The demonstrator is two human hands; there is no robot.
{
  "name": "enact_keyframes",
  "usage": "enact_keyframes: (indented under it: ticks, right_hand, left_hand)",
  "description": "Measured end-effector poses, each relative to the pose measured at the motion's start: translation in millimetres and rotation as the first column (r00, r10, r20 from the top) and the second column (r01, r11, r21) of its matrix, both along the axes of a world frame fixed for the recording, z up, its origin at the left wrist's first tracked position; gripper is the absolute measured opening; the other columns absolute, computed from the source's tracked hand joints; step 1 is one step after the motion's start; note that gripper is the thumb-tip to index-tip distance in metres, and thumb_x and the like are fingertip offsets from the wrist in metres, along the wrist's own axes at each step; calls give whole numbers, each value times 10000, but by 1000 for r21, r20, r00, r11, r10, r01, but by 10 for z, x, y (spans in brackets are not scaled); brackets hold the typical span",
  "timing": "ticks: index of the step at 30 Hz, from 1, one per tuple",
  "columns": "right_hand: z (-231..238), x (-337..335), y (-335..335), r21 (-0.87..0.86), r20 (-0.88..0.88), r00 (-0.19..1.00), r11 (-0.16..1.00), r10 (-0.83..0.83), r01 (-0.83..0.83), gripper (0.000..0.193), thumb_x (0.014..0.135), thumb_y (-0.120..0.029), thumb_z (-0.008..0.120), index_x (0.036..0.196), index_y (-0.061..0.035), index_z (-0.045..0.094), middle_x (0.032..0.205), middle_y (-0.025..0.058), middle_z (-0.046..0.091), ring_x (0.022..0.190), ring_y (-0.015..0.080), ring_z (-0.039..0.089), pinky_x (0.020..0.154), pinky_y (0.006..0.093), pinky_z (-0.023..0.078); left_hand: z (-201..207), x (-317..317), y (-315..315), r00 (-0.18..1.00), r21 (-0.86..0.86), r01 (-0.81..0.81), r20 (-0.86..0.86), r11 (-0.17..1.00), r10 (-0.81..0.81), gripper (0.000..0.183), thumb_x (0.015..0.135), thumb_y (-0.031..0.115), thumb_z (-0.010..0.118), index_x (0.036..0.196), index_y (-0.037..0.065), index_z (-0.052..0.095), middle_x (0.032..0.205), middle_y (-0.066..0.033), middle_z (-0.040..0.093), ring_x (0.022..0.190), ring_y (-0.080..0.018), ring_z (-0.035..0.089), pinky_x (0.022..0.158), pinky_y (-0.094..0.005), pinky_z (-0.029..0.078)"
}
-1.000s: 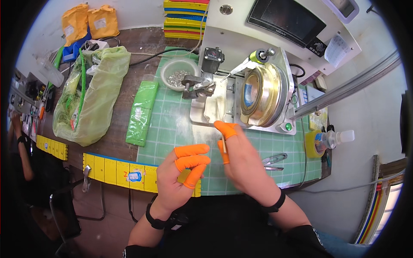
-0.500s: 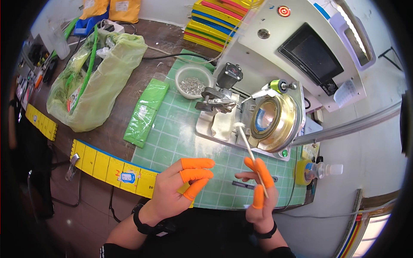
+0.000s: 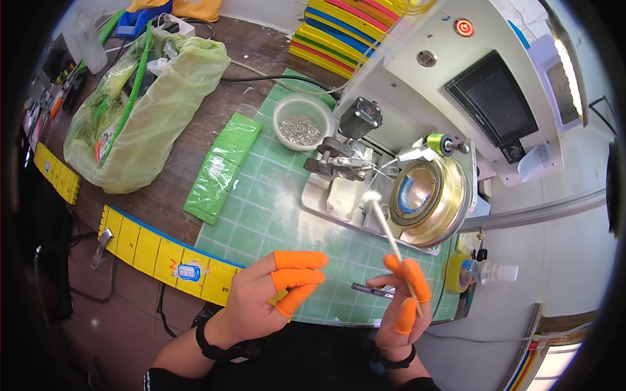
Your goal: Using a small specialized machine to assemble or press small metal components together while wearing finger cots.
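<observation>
My right hand (image 3: 399, 311), with orange finger cots, grips a long thin stick tipped in white fluff, like a cotton swab (image 3: 390, 231). The swab slants up and left, its tip over the front of the machine's metal base, left of a round brass-coloured wheel (image 3: 427, 203). My left hand (image 3: 261, 294), also in orange finger cots, hovers over the front of the green mat (image 3: 261, 225). Its fingers are bent together; whatever lies between the fingertips is too small or hidden to name. A dark pen-like tool (image 3: 372, 289) lies on the mat beside my right hand.
Left of the machine (image 3: 430, 72) stand a clear bowl of small metal parts (image 3: 301, 127) and a green packet (image 3: 222, 171). Farther left is a pale green plastic bag (image 3: 163, 111). A yellow ruler strip (image 3: 150, 251) edges the table; a bottle with yellow liquid (image 3: 458, 272) stands right.
The whole view has shifted slightly. My right hand has moved a little right and nearer me, still holding the swab. My left hand keeps nearly the same pose.
</observation>
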State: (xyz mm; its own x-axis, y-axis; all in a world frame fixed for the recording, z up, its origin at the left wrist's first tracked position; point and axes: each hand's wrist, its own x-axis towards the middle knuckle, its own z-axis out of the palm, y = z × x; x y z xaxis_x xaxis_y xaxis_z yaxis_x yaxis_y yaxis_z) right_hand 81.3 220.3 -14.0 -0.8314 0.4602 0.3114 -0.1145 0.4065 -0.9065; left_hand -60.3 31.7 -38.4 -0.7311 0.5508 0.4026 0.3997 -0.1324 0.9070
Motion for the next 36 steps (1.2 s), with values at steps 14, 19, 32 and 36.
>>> enact_keyframes:
  ticks: [14, 19, 32, 36]
  right_hand:
    - [116, 377, 514, 433, 470, 872, 896, -134, -95, 779, 906, -155, 722, 1582, 7, 369, 1543, 213, 496, 1297, 371, 574, 1082, 450, 451]
    - [78, 457, 866, 744, 376, 836, 669, -399, -16, 677, 975, -166, 642, 1578, 9, 390, 1615, 236, 406, 1518, 416, 311, 1228, 467, 255]
    - [389, 1244, 1213, -321, 242, 968, 936, -63, 141, 710, 1100, -528, 393, 1543, 26, 432, 1560, 191, 491, 1401, 342, 527, 1106, 458, 446]
    - [373, 1025, 1122, 299, 314, 904, 934, -290, 196, 636, 1083, -420, 462, 1549, 11, 431, 1587, 213, 454, 1482, 376, 413, 1193, 481, 330]
  left_hand:
    - [-24, 55, 70, 999, 44, -25, -20, 999, 26, 176, 872, -31, 751, 1038, 28, 746, 1156, -162, 742, 1010, -270, 732, 844, -326, 589]
    - [58, 129, 61, 999, 43, -15, -40, 999, 17, 177, 872, -32, 756, 1038, 30, 749, 1147, -150, 746, 1017, -267, 728, 842, -323, 587]
    - [1024, -371, 222, 995, 253, 90, 23, 963, -99, 101, 901, 3, 741, 991, 37, 708, 1031, -121, 732, 1072, -261, 674, 1063, -468, 454]
    - [824, -66, 172, 984, 45, 153, -97, 987, -148, 112, 896, 6, 749, 996, 36, 709, 1055, -123, 722, 1055, -291, 702, 1025, -460, 514]
